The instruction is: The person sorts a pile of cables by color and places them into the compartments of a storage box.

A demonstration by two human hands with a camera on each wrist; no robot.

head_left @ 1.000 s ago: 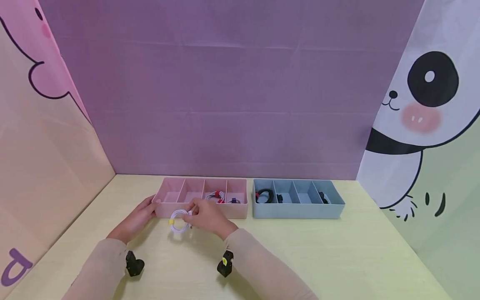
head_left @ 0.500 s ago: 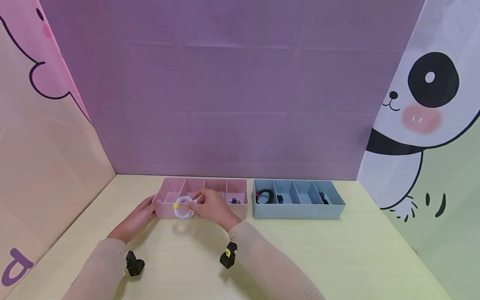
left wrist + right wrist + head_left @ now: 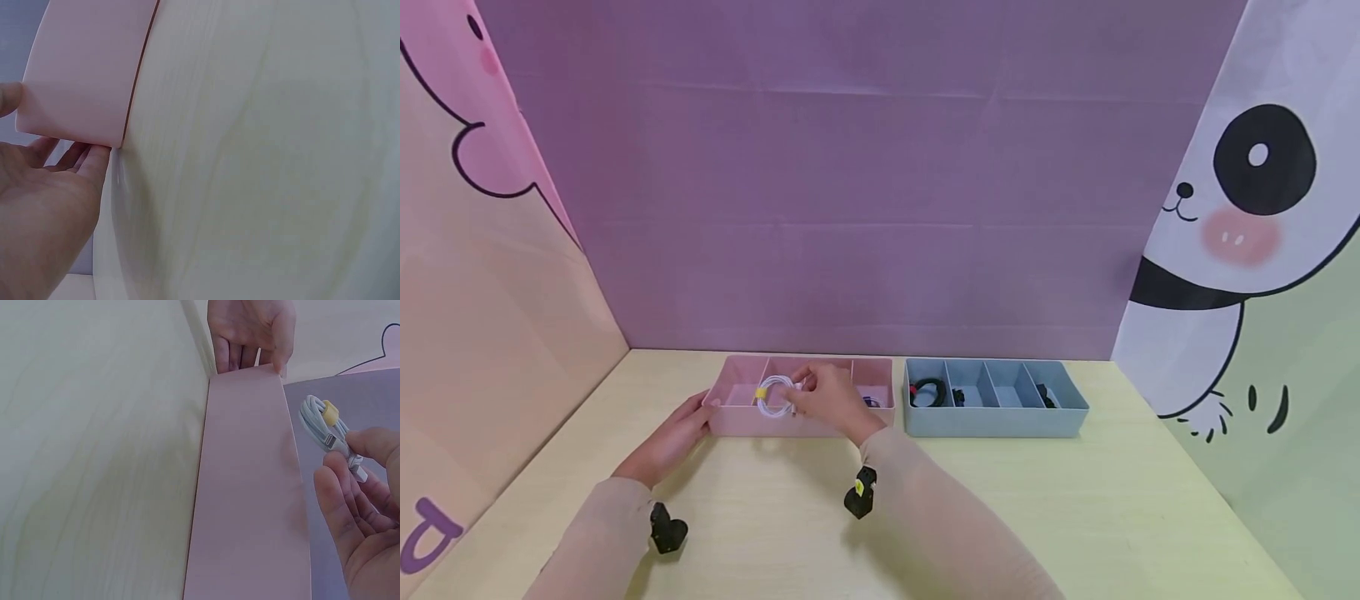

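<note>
My right hand (image 3: 833, 402) pinches a coiled white charging cable (image 3: 314, 422) between thumb and fingers. A yellow tie (image 3: 330, 412) binds the coil, and its metal plug shows in the right wrist view. The coil hangs over the front rim of a pink divided organizer box (image 3: 805, 425), in front of its second compartment from the left. My left hand (image 3: 673, 433) holds the left end of that box, thumb at the rim and fingers against the end wall. My right hand hides the third compartment; dark cable shows in the rightmost one.
Just right of the pink box stands a blue divided organizer box (image 3: 1000, 423). Inside it lie a black coiled cable (image 3: 940, 392) with a red tie and small black items (image 3: 1046, 396). A purple backdrop (image 3: 865, 208) rises behind both boxes.
My right hand has lifted the cable from in front of the pink box up to its rim, moving slightly right and away from me. The left hand has stayed on the box.
</note>
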